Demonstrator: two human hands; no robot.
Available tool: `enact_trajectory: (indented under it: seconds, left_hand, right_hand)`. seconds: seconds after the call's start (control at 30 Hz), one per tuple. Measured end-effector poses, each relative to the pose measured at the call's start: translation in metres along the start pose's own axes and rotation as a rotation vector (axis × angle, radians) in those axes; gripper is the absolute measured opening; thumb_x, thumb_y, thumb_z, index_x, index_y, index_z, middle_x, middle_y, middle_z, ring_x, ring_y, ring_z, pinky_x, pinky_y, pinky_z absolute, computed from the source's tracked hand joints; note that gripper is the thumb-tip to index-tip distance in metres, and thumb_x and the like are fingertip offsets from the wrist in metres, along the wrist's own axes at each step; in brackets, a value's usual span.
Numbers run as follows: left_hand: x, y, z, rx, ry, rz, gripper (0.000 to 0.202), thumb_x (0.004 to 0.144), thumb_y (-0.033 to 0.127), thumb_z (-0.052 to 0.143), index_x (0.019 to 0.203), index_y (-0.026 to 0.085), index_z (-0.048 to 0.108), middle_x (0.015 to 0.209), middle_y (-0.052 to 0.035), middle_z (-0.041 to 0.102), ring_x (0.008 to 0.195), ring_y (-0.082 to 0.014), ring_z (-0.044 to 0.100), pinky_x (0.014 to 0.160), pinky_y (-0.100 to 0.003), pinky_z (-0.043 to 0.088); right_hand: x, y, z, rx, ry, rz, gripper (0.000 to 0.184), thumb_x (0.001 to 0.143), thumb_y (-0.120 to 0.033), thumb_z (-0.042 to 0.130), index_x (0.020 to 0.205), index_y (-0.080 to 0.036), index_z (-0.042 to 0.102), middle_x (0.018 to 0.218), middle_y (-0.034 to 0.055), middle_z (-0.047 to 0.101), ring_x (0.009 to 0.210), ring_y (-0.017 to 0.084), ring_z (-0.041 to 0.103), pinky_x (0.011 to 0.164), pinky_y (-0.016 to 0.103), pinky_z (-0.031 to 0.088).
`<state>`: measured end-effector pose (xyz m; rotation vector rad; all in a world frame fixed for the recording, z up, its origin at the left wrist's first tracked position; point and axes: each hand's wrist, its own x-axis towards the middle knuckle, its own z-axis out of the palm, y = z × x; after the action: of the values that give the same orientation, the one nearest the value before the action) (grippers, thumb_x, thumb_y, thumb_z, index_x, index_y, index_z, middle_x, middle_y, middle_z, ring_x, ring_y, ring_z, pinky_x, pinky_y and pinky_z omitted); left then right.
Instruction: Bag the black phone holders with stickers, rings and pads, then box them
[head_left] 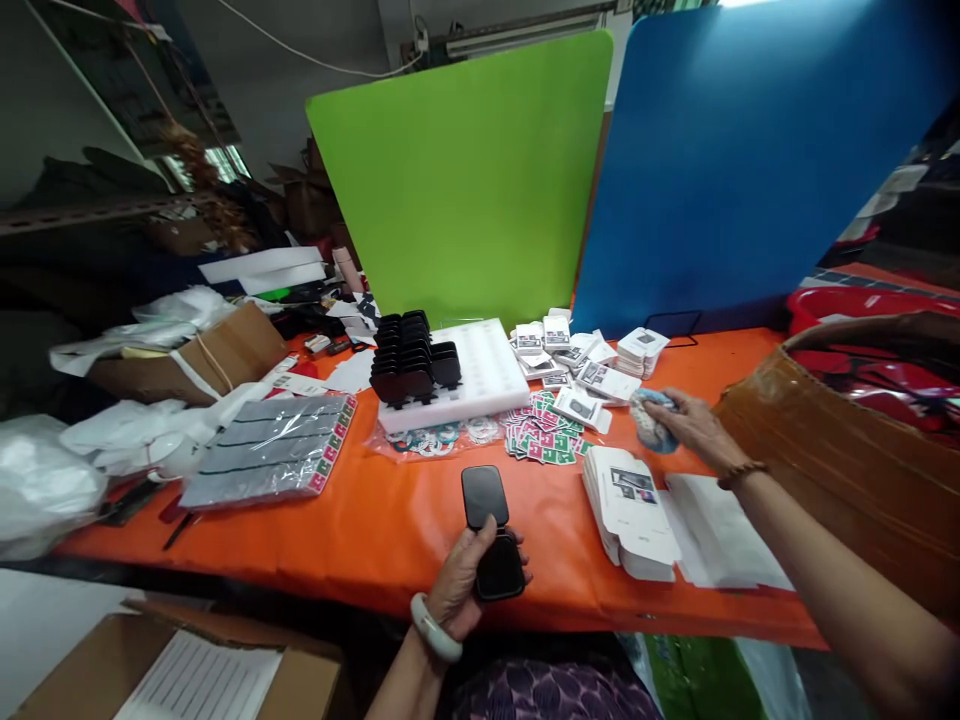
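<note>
My left hand [469,575] grips a black folding device with two rounded-square panels [485,495], opened out, near the table's front edge. The thumb lies across the joint between the panels. Out to the right, my right hand [694,428] has its fingers closed on a crumpled blue-and-white cloth [654,420]. Just below that hand is a stack of flat white printed boxes [630,505]. Similar black pieces [405,365] stand in rows in a white foam block [487,365]. A pile of green and red printed cards [546,430] lies between the foam and the cloth.
Small white boxes [574,360] are heaped behind the cards. A plastic-wrapped grey pack [274,450] lies on the left of the orange table [397,520]. Green [465,180] and blue [742,160] panels stand behind. A brown carton [847,450] borders the right side.
</note>
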<state>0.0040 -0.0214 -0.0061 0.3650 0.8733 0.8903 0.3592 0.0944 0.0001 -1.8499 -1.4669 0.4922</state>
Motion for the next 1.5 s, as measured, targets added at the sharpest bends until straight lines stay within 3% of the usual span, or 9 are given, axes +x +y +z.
enact_trajectory:
  seconds: [0.1, 0.2, 0.37, 0.5, 0.63, 0.83, 1.1, 1.37, 1.5]
  left_hand:
    - [0.005, 0.002, 0.005, -0.088, -0.038, -0.012, 0.056, 0.080, 0.062, 0.052, 0.088, 0.008, 0.066, 0.082, -0.0105, 0.068, 0.064, -0.0178, 0.064, 0.064, -0.034, 0.053]
    - [0.010, -0.002, 0.004, -0.158, -0.026, -0.011, 0.062, 0.083, 0.065, 0.044, 0.095, 0.008, 0.067, 0.083, -0.0118, 0.070, 0.071, -0.0211, 0.066, 0.072, -0.035, 0.053]
    - [0.008, -0.020, -0.007, -0.231, 0.141, 0.076, 0.042, 0.091, 0.047, 0.043, 0.118, 0.020, 0.062, 0.103, -0.0077, 0.071, 0.101, -0.0219, 0.063, 0.085, -0.032, 0.051]
    - [0.004, -0.031, -0.006, -0.209, 0.183, 0.103, 0.043, 0.095, 0.042, 0.036, 0.125, 0.019, 0.056, 0.114, -0.0100, 0.067, 0.108, -0.0220, 0.061, 0.087, -0.032, 0.051]
    - [-0.002, -0.034, -0.002, -0.161, 0.159, -0.046, 0.055, 0.088, 0.056, 0.045, 0.121, 0.015, 0.058, 0.109, -0.0129, 0.068, 0.099, -0.0261, 0.065, 0.086, -0.036, 0.052]
    - [-0.002, -0.032, -0.011, -0.203, 0.137, 0.026, 0.046, 0.096, 0.043, 0.031, 0.126, 0.016, 0.054, 0.109, -0.0115, 0.068, 0.095, -0.0217, 0.066, 0.085, -0.035, 0.052]
    - [-0.008, -0.030, -0.012, -0.159, -0.025, -0.141, 0.064, 0.083, 0.070, 0.035, 0.084, 0.011, 0.061, 0.066, -0.0059, 0.062, 0.046, -0.0153, 0.056, 0.042, -0.027, 0.041]
    - [-0.008, -0.026, -0.027, -0.189, -0.023, -0.195, 0.068, 0.083, 0.072, 0.030, 0.082, 0.010, 0.061, 0.068, -0.0056, 0.061, 0.047, -0.0161, 0.057, 0.043, -0.028, 0.040]
    - [-0.004, -0.031, -0.031, -0.185, 0.076, -0.195, 0.059, 0.083, 0.068, 0.039, 0.081, 0.013, 0.059, 0.066, -0.0061, 0.062, 0.047, -0.0165, 0.056, 0.045, -0.029, 0.041]
  right_hand:
    - [-0.051, -0.070, 0.014, 0.087, 0.030, -0.238, 0.023, 0.082, -0.043, 0.054, 0.087, -0.022, 0.063, 0.083, 0.0076, 0.062, 0.074, 0.022, 0.058, 0.065, 0.033, 0.046]
    - [-0.131, -0.124, 0.065, 0.230, -0.103, -0.502, 0.017, 0.088, -0.030, 0.048, 0.098, -0.025, 0.061, 0.112, 0.0112, 0.059, 0.104, 0.026, 0.056, 0.086, 0.040, 0.047]
    - [-0.207, -0.138, 0.153, 0.234, -0.273, -0.706, 0.047, 0.090, -0.020, 0.044, 0.137, -0.028, 0.041, 0.143, 0.0090, 0.045, 0.138, 0.029, 0.029, 0.110, 0.056, 0.023]
    - [-0.177, -0.132, 0.173, 0.160, -0.191, -0.570, 0.035, 0.095, -0.026, 0.039, 0.127, -0.023, 0.052, 0.145, 0.0102, 0.043, 0.140, 0.030, 0.026, 0.111, 0.057, 0.021]
    - [-0.154, -0.137, 0.170, 0.127, -0.143, -0.422, 0.032, 0.097, -0.032, 0.033, 0.111, -0.020, 0.059, 0.119, 0.0136, 0.062, 0.122, 0.029, 0.049, 0.102, 0.050, 0.037]
    - [-0.180, -0.146, 0.161, 0.013, -0.183, -0.683, 0.027, 0.096, -0.027, 0.037, 0.114, -0.021, 0.056, 0.129, 0.0097, 0.055, 0.128, 0.027, 0.039, 0.107, 0.048, 0.028]
    - [-0.107, -0.120, 0.154, 0.221, -0.246, -0.131, 0.030, 0.085, -0.040, 0.047, 0.063, -0.019, 0.051, 0.065, 0.0027, 0.056, 0.061, 0.016, 0.050, 0.060, 0.028, 0.038]
    - [-0.143, -0.108, 0.141, 1.030, -0.805, 0.286, 0.038, 0.064, -0.044, 0.073, 0.079, -0.017, 0.053, 0.068, -0.0019, 0.059, 0.057, 0.012, 0.054, 0.054, 0.025, 0.044]
    - [-0.152, -0.118, 0.139, 0.894, -0.711, 0.170, 0.028, 0.066, -0.033, 0.072, 0.076, -0.018, 0.051, 0.061, -0.0055, 0.052, 0.052, 0.010, 0.049, 0.049, 0.021, 0.039]
